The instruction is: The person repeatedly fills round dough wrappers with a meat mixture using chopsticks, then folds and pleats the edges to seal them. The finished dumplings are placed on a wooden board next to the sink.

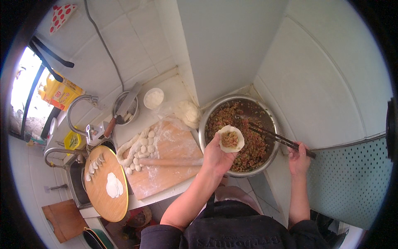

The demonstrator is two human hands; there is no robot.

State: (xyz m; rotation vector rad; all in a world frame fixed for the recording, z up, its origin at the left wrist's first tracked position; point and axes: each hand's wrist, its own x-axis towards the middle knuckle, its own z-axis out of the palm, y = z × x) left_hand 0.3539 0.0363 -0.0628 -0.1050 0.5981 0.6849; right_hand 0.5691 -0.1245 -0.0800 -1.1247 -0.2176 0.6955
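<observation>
My left hand [216, 155] holds a round dumpling wrapper [238, 143] over the near left part of a large metal bowl [203, 155]. A mound of minced filling [229, 139] lies in the middle of the wrapper. More of the same filling [248, 155] spreads through the bowl, heaped mostly to the left and front. In my right hand [299, 160], to the right of the bowl, is a pair of dark chopsticks [284, 141]. Their tips point into the bowl, close to the filling; whether they touch it I cannot tell.
Left of the bowl, a floured wooden board [168, 183] carries a rolling pin [174, 162] and several dough pieces [144, 149]. A round board [102, 199] with wrappers [114, 185] and folded dumplings [94, 165] overhangs the sink [76, 180]. A cleaver [127, 101] rests across a colander [136, 110]. Walls stand close behind and right.
</observation>
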